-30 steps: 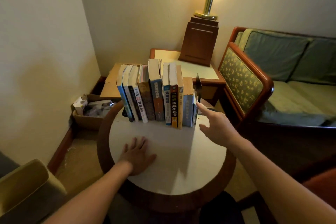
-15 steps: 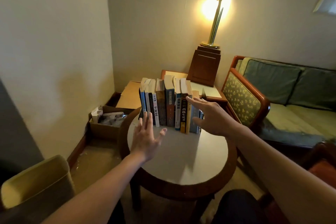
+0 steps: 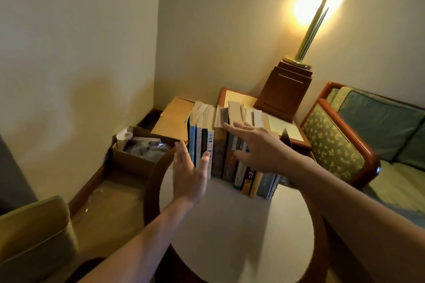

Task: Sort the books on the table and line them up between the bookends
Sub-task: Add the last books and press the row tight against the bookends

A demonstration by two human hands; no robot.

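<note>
Round worktop, lamplit corner: books stand upright in one row, with a dark bookend at the right end. My left hand and right hand, fingers straight, are at the spines. I judge only squaring-up remains.

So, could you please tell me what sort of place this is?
Probably a living room or hotel sitting area: a cushioned wooden-framed sofa, a lit brass lamp on a corner side table, and a round table holding a row of books.
</note>
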